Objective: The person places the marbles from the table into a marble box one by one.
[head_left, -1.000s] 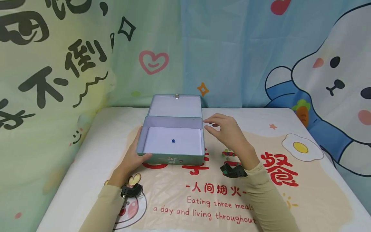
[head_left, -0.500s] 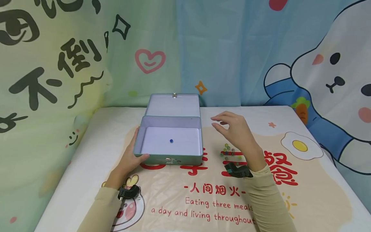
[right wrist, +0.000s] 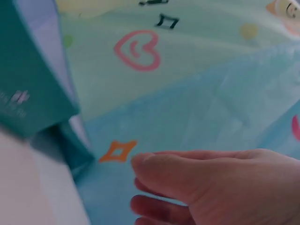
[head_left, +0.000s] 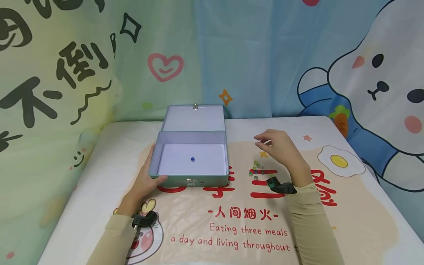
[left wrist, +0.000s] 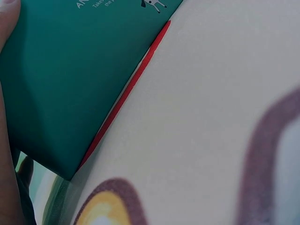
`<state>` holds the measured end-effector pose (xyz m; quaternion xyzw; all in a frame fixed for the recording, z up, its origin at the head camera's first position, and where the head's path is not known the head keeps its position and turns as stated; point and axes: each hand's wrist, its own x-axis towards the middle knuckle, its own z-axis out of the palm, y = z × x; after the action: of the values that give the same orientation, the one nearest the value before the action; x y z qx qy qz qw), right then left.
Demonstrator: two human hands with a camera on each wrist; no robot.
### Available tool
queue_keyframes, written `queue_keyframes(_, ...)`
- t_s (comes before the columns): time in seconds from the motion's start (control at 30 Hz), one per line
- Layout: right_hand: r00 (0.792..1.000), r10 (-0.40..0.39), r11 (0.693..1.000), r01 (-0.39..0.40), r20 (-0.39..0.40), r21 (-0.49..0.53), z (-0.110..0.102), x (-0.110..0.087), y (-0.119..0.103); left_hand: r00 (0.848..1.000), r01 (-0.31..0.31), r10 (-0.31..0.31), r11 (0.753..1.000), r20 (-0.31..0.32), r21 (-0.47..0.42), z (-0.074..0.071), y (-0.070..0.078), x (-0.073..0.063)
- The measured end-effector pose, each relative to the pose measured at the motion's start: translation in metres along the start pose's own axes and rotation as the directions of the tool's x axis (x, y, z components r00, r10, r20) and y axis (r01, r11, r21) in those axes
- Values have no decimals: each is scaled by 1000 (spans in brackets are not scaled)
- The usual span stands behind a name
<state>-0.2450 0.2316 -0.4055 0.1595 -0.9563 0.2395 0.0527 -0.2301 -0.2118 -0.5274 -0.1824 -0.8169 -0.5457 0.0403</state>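
Note:
A green rectangular tin box [head_left: 192, 180] stands on the table with its lid [head_left: 193, 118] thrown back. On its pale floor lies one small blue bead [head_left: 193, 159]. My left hand [head_left: 142, 184] holds the box by the near left corner, thumb at the front rim and fingers along the left side. In the left wrist view the box's teal wall [left wrist: 70, 93] fills the upper left. To the right of the box my right hand [head_left: 281, 149] hovers, fingers loosely bent, with nothing seen between thumb and fingertips. Several small green and dark beads [head_left: 255, 168] lie on the table below it.
The table [head_left: 245, 228] has a printed cover with red writing and a fried-egg picture. Behind it hangs a printed curtain [head_left: 238, 55], close to the raised lid. Each wrist wears a black band, such as the right wristband [head_left: 281, 185].
My right hand has moved right, away from the box's right side, uncovering the loose beads. The left hand stays on the box. The head view has shifted slightly.

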Motion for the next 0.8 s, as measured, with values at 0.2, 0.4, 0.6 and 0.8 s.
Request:
queue_keyframes(0.2, 986, 62, 998, -65, 154, 15, 16, 8, 23, 1000, 8, -8, 1000, 5, -5, 0, 3, 0)
queue_keyframes(0.4, 966, 62, 997, -74, 250, 38, 25, 12, 36, 1000, 23, -23, 1000, -2, 3, -3, 5, -1)
queue_keyframes(0.6, 950, 0, 997, -23, 311, 70, 31, 11, 55, 999, 40, -40, 999, 15, -10, -3, 28, -3)
queue_keyframes(0.8, 931, 20, 989, -71, 365, 127, 39, 7, 66, 999, 42, -42, 999, 15, -17, 1, 32, -4)
